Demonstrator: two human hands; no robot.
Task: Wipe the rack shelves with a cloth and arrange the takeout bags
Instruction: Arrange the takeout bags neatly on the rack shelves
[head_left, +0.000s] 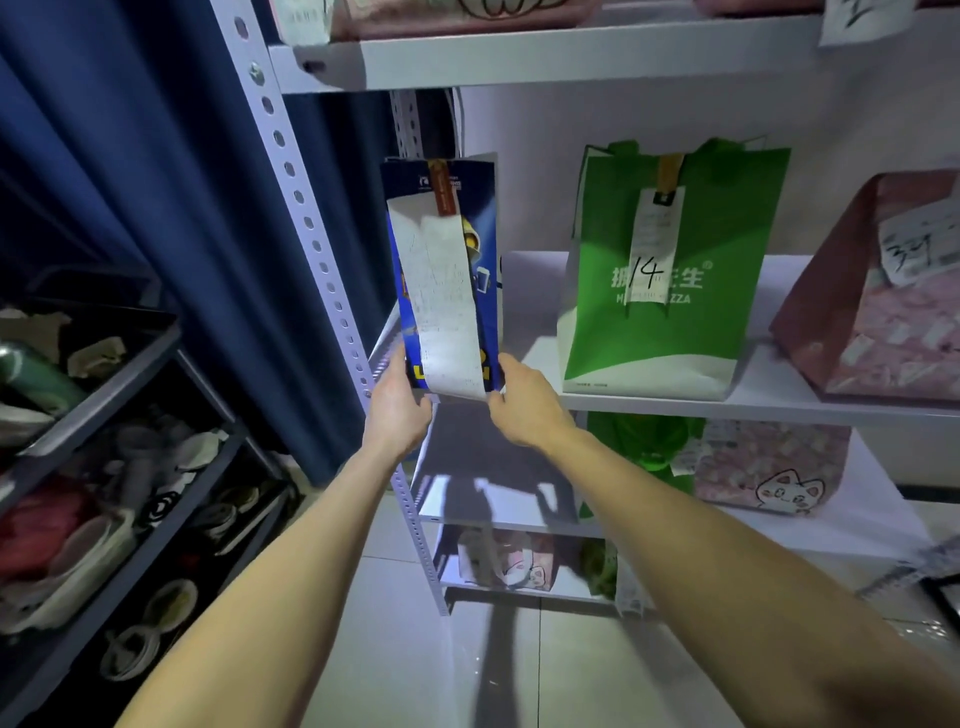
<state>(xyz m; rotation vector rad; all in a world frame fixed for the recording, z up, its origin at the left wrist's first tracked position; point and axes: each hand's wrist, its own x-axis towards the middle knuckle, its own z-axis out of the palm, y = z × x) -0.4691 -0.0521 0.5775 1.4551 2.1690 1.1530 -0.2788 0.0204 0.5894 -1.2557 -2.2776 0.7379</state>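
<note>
- At the left end of the middle shelf (779, 405), I hold the blue takeout bag (441, 270) upright with both hands; its base sits at, or just above, the shelf's front edge, and I cannot tell which.
- Left hand (397, 410) grips the lower left corner, and its fingers are closed on the bag.
- Right hand (524, 402) grips the lower right corner, its fingers closed on the bag near the hanging end of the long receipt (447, 306).
- Step in hand, by my judgement: arranging, not wiping. No cloth is visible.
- Green bag (660, 291), marked 14, stands near on the right; pink bag (878, 301) stands beyond it.
- Next move calls for seating the blue bag flat beside the green one, front facing out, receipt readable.
</note>
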